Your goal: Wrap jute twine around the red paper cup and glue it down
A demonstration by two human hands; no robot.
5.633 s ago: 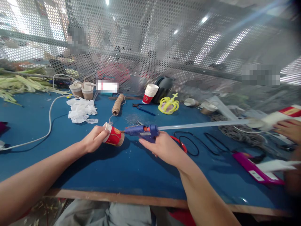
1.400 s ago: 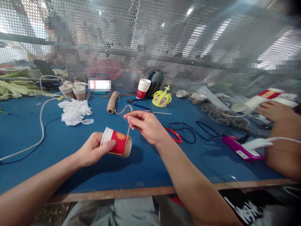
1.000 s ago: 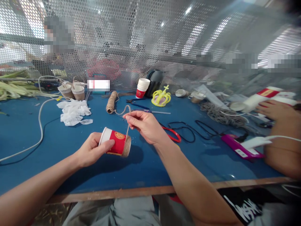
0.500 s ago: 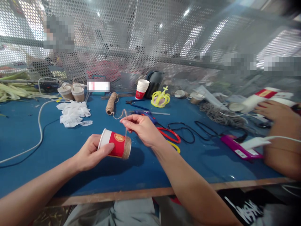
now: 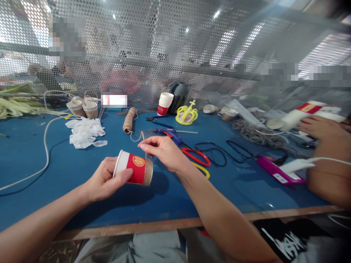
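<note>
My left hand (image 5: 108,179) is closed round a red and white paper cup (image 5: 135,168), tipped on its side above the table. Brown twine (image 5: 148,172) is wound in a band about the cup's base end. Between the thumb and fingers of my right hand (image 5: 161,150) is pinched the loose strand of twine, just above the cup. From there the strand runs back to a spool of twine (image 5: 128,120) lying on the table. Behind my right hand lies a blue glue gun (image 5: 171,134) with a clear glue stick in its rear.
White gloves (image 5: 85,132) and two twine-wrapped cups (image 5: 90,108) are at left. Stacked paper cups (image 5: 164,103), a dark kettle (image 5: 179,98) and a yellow crown (image 5: 187,114) stand behind. At right are scissors (image 5: 196,156), a purple power strip (image 5: 279,171) and another person's hand (image 5: 318,126).
My right hand has lowered slightly toward the cup, with the twine still pinched. The loop of strand above it is smaller. My left hand and the cup have hardly moved.
</note>
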